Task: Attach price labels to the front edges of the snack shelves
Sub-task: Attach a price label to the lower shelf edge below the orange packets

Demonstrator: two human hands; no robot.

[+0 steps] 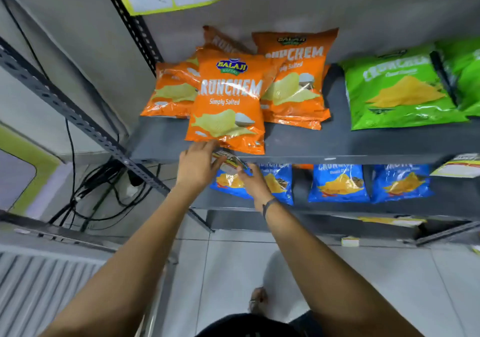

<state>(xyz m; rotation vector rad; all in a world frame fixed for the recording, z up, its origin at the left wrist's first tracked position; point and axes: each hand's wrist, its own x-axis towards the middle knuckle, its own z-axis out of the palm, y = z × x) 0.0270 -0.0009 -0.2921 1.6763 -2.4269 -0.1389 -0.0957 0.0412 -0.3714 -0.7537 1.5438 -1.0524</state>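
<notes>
Both hands [223, 173] pinching price label [228, 160], grey shelf edge [337, 159], tiled floor [259, 253]

Orange chip bags [228, 100] and green bags [400, 89] sit above blue bags [337, 183] on grey shelves [337, 144].

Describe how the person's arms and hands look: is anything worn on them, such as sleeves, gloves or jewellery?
Both forearms are bare, with no sleeves in view and no gloves. The left hand shows no ring or band. The right hand is also ungloved, and a thin dark band circles its wrist. No markings are visible on the band.
</notes>
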